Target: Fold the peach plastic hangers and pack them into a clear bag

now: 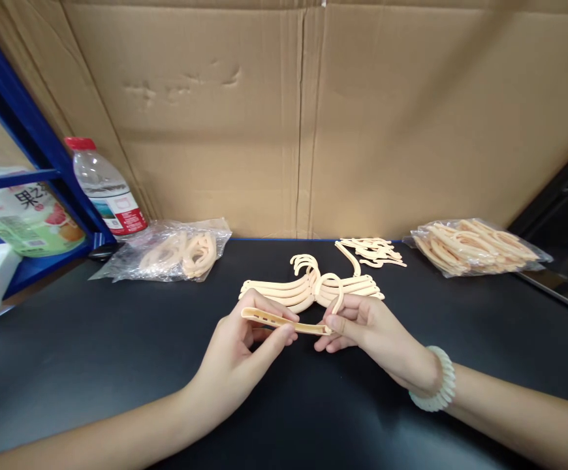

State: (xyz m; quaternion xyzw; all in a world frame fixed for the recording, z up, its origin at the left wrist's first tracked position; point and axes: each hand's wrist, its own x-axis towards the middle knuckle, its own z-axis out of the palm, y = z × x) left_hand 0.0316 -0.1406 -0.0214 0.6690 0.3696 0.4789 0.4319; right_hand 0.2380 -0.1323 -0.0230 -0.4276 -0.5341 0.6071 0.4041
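Both my hands hold one small peach plastic hanger [284, 321] just above the black table [93, 352]. My left hand [245, 356] pinches its left arm between thumb and fingers. My right hand [369, 333] grips the hanger's right end near the hook [331, 287]. Right behind the hands lies a stack of finished peach hangers [308, 284], hooks pointing away. A white coil band sits on my right wrist.
Loose peach hook pieces [373, 251] lie behind the stack. A clear bag of hanger parts [474, 247] rests at the back right, another bag [176, 251] at the back left. A water bottle [108, 189] and blue shelf [34, 137] stand left; a cardboard wall [313, 117] closes the back.
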